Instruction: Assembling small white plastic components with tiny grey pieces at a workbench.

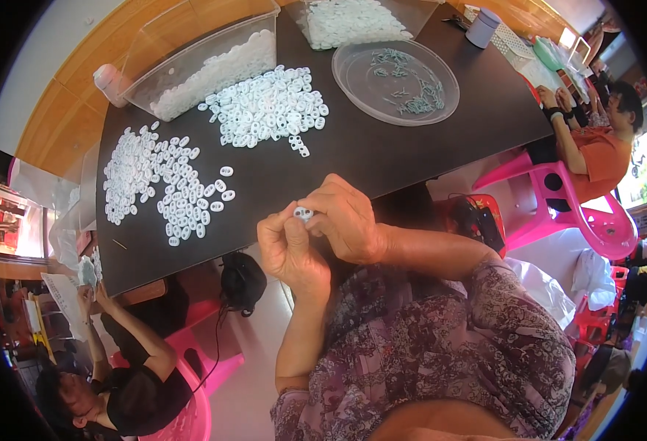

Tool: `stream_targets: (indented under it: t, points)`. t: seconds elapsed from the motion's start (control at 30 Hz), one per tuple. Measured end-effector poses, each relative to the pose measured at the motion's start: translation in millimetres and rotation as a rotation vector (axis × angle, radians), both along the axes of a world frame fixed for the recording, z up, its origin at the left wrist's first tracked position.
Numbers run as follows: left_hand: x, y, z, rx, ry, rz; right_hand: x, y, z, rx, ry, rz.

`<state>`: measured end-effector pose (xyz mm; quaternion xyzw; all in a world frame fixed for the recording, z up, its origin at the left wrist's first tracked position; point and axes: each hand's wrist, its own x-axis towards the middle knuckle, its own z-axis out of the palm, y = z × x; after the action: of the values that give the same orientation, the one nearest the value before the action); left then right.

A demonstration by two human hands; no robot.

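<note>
Between my two hands, held just off the table's front edge, is a small white oval plastic piece [304, 213] with dark holes in it. My left hand [291, 246] pinches it from the left with thumb and fingers. From the other side my right hand [344, 220] closes on the same piece, its fingers curled. Beyond my hands, a pile of white oval pieces [268, 106] lies on the dark table [316, 165]. More such pieces [184, 198] are spread to the left. A round clear tray [353, 84] holds small grey-green parts [420, 99].
Clear bins of white pieces [220, 73] [356, 22] stand along the back, near a white bottle [109, 82] and a grey cup [483, 29]. One person [592, 158] sits at the right, another [136, 397] at the lower left. A pink stool [595, 217] is at right.
</note>
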<state>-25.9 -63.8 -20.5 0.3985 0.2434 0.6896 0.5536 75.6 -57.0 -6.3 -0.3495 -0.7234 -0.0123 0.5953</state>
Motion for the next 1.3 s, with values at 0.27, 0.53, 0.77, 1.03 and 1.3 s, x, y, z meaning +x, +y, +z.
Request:
stream_targets:
  t: [0.27, 0.53, 0.77, 1.03, 1.3]
  points:
    - [1, 1, -6, 0.007, 0.054, 0.067, -2, 4, -4, 0.0, -0.029, 0.014]
    - [5, 6, 6, -0.133, 0.095, 0.087, 10, 8, 0, -0.073, -0.089, -0.026]
    - [-2, 13, 7, -0.149, 0.3, -0.117, 35, 16, 6, -0.089, -0.221, -0.02]
    - [-20, 45, 13, -0.219, 0.519, -0.038, 129, 106, 79, -0.171, -0.122, -0.46]
    - [-3, 86, 9, 0.323, 1.098, 0.2, 246, 227, 97, -0.035, -0.384, -0.793]
